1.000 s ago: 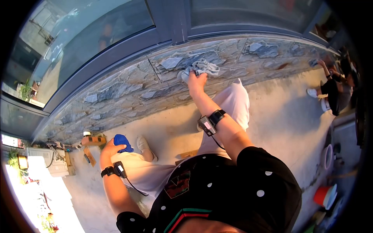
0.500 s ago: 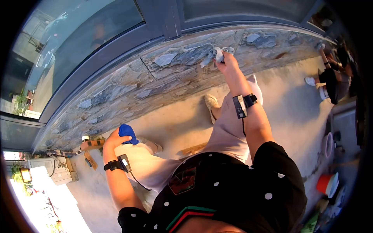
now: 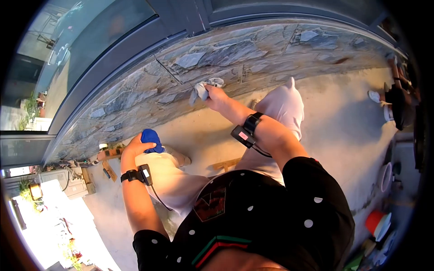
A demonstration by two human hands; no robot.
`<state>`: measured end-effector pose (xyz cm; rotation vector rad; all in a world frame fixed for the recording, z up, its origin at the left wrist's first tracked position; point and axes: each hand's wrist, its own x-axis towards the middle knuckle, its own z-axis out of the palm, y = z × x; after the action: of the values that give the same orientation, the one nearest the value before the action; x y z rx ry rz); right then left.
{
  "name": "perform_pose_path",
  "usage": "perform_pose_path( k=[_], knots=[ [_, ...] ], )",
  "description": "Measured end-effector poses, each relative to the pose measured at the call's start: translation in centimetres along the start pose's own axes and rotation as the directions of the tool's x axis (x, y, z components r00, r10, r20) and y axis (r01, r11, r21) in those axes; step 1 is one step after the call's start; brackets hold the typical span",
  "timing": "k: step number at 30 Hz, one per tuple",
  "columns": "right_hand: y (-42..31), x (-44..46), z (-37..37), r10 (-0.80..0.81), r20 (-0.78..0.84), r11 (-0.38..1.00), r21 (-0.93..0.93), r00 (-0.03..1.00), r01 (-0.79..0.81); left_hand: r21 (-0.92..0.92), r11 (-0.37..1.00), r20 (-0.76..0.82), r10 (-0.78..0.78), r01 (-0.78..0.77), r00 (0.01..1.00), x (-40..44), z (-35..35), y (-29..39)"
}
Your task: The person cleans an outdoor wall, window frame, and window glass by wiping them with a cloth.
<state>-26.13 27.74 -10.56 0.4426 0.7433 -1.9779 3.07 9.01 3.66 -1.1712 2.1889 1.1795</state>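
Note:
My right hand (image 3: 218, 96) is closed around a crumpled grey-white rag (image 3: 199, 92), which is at the lower part of the rough stone-faced wall (image 3: 135, 101). Whether the rag presses on the stone is hard to tell. My left hand (image 3: 134, 147) lies on my left knee, its thumb across a bunched blue cloth (image 3: 152, 137). The hand grips that cloth against the light trouser leg; the other fingers are mostly hidden.
Above the wall runs a grey window frame (image 3: 190, 18) with glass. A wooden stool (image 3: 225, 165) shows beneath me. Another person (image 3: 400, 97) crouches at the far right. A red bucket (image 3: 374, 221) stands lower right. Wooden pieces (image 3: 109, 170) lie at left.
My right hand with the rag has moved left and down along the stone wall. The left hand keeps its hold on the blue cloth at the knee.

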Motion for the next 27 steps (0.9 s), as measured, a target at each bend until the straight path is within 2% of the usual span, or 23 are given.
perform_pose_path(
  k=[1, 2, 4, 5, 7, 8, 9, 10, 12, 13, 15, 19, 22, 27],
  knots=[
    [0.8, 0.1, 0.6, 0.016, 0.011, 1.0, -0.001, 1.0, -0.016, -0.057, 0.998, 0.028, 0.012, -0.01, 1.0, -0.2, 0.3, 0.8],
    [1.5, -0.3, 1.8, 0.044, 0.082, 0.999, 0.021, 0.996, -0.046, -0.051, 0.998, 0.058, 0.031, -0.028, 0.998, 2.4, 0.5, -1.8],
    [1.7, -1.8, 4.0, 0.085, 0.2, 0.995, 0.041, 0.976, -0.095, -0.013, 0.999, 0.049, 0.042, -0.041, 0.998, 0.8, 1.0, 1.0],
    [0.6, -2.2, 4.3, 0.076, 0.117, 0.994, 0.074, 0.99, -0.085, 0.054, 0.996, 0.017, 0.065, -0.066, 0.998, 1.9, 1.2, -0.2],
    [-2.2, -1.0, 2.7, 0.073, -0.01, 0.987, 0.147, 0.997, -0.071, -0.137, 0.983, 0.134, 0.139, -0.12, 0.981, 1.5, 1.4, 1.0],
    [-4.4, -0.9, 1.7, 0.019, -0.038, 0.992, 0.127, 0.999, -0.014, 0.007, 0.996, 0.13, 0.091, -0.093, 0.987, 2.1, 1.4, 0.8],
    [-7.0, -1.1, 1.0, -0.005, -0.087, 0.985, 0.169, 0.996, 0.02, 0.212, 0.973, 0.053, 0.082, -0.091, 0.995, 1.3, 1.3, 2.1],
    [-9.5, -1.2, 0.0, -0.043, -0.115, 0.985, 0.161, 0.992, 0.062, 0.25, 0.961, 0.048, 0.109, -0.117, 0.993, 0.9, 1.2, 2.5],
    [-15.4, 0.3, -4.6, -0.026, -0.068, 0.975, 0.217, 0.997, 0.04, 0.338, 0.937, 0.021, 0.081, -0.083, 0.996, 1.4, 1.2, 2.1],
    [-17.4, -0.1, -6.3, -0.149, -0.063, 0.972, 0.174, 0.987, 0.158, 0.337, 0.939, 0.0, 0.072, -0.068, 0.997, 1.1, 1.2, 2.2],
    [-20.4, -1.1, -9.0, -0.348, -0.152, 0.927, 0.094, 0.925, 0.364, 0.332, 0.942, 0.003, 0.06, -0.057, 0.998, 1.4, 1.1, 1.8],
    [-20.7, 1.5, -10.2, -0.557, -0.191, 0.829, -0.063, 0.808, 0.556, 0.262, 0.96, 0.031, 0.098, -0.102, 0.995, 1.2, 0.7, 1.7],
    [-15.0, 4.9, -7.8, -0.474, -0.221, 0.879, -0.062, 0.852, 0.473, 0.327, 0.941, -0.011, 0.099, -0.091, 0.995, 1.5, 1.2, 1.8],
    [-2.2, 1.9, 2.2, -0.055, -0.117, 0.998, -0.045, 0.992, 0.05, 0.33, 0.938, -0.025, 0.126, -0.111, 0.992, 1.3, 2.3, 2.9]
  ],
)
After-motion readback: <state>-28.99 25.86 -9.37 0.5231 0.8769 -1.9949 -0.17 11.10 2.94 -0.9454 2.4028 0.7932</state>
